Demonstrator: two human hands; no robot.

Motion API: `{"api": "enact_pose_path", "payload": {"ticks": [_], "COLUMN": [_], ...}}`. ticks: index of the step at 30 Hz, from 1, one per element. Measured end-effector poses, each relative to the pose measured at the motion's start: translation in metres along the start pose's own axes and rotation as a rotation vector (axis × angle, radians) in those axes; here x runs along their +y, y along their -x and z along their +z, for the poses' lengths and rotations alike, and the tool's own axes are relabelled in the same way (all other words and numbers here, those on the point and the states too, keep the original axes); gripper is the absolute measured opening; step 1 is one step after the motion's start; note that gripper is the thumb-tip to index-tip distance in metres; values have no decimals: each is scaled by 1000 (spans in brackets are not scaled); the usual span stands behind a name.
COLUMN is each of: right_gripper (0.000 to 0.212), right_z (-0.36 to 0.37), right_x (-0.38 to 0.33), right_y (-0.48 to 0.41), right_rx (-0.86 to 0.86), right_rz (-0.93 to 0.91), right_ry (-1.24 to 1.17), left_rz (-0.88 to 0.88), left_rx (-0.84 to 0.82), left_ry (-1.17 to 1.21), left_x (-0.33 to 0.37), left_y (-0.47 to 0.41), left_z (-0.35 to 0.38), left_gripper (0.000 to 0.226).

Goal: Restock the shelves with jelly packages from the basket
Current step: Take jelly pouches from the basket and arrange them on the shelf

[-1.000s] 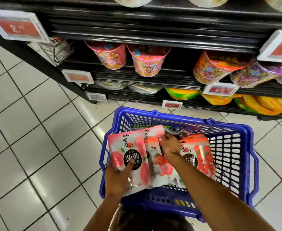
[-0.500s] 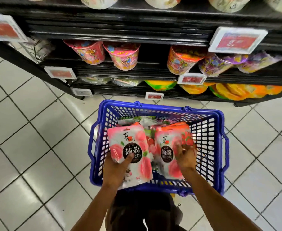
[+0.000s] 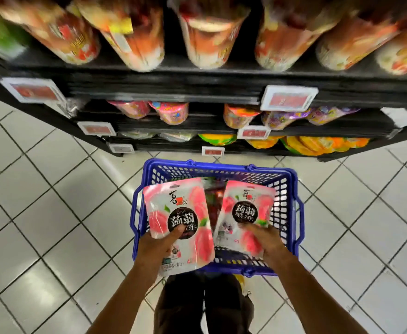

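Three shelf tiers: black metal shelving [image 3: 192,80] runs across the far side. Blurred orange-red tubs [image 3: 207,37] are on top, pink and purple printed cups [image 3: 173,113] in the middle, and yellow-orange bags [image 3: 318,145] at the bottom.
Floor: glossy white square tiles [image 3: 41,201] with dark grout.
Basket: a blue plastic lattice shopping basket [image 3: 291,189] stands on the tiles just before the lowest tier, with dark, blurred packets [image 3: 213,203] inside.
Left pouch: a pink-and-white peach-printed jelly pouch [image 3: 180,213] with a round black label is held upright over the basket's near left corner.
Right pouch: a matching peach-printed jelly pouch [image 3: 245,213] leans slightly right over the basket's middle, close beside the first pouch.
Left hand [image 3: 159,247]: grips the left pouch's lower part, thumb across the black label, fingers hidden behind.
Right hand [image 3: 267,242]: grips the right pouch's lower right corner, thumb on the front.
Price tags: white-framed red tags [image 3: 288,98] are clipped to the shelf edges.
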State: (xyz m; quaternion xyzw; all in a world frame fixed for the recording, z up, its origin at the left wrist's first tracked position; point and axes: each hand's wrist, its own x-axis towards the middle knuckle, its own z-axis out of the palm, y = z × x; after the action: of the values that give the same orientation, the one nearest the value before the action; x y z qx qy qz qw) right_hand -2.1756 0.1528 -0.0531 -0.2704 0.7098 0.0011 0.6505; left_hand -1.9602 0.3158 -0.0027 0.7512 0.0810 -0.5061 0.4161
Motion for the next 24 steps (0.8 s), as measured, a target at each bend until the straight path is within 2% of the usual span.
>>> {"api": "enact_pose_path", "payload": {"ticks": [2, 6, 8, 10, 12, 15, 19, 21, 23, 24], "right_gripper": [47, 43, 46, 40, 39, 41, 34, 53, 56, 61], "right_z": [-11, -35, -49, -62, -73, -86, -102, -107, -111, -111], "right_x": [-29, -86, -119, -146, -174, -211, -239, -251, -262, -267], "right_y": [49, 147, 205, 257, 314, 393, 478, 511, 542, 553], "right_rx": [-99, -222, -267, -295, -328, -309, -187, -134, -126, -137], "right_rz": [-140, -375, -464, -568, -659, -801, -920, -981, -1036, -1047], "right_ry": [-87, -151, -174, -213, -250, -258, -221, -184, -218, -238], "left_rz": [46, 139, 176, 225, 301, 407, 528, 586, 660, 699], "left_rx": [-90, -161, -180, -192, -217, -255, -279, -299, -300, -295], "left_ry": [19, 7, 20, 26, 33, 45, 121, 148, 185, 190], "left_x": [36, 114, 157, 196, 233, 282, 328, 351, 372, 381], "left_y": [33, 110, 157, 201, 245, 306, 370, 399, 421, 429], "left_z": [-5, -11, -14, -18, -25, -34, -44, -48, -54, -55], "left_gripper": [57, 56, 43, 32, 32, 32, 20, 32, 51, 53]}}
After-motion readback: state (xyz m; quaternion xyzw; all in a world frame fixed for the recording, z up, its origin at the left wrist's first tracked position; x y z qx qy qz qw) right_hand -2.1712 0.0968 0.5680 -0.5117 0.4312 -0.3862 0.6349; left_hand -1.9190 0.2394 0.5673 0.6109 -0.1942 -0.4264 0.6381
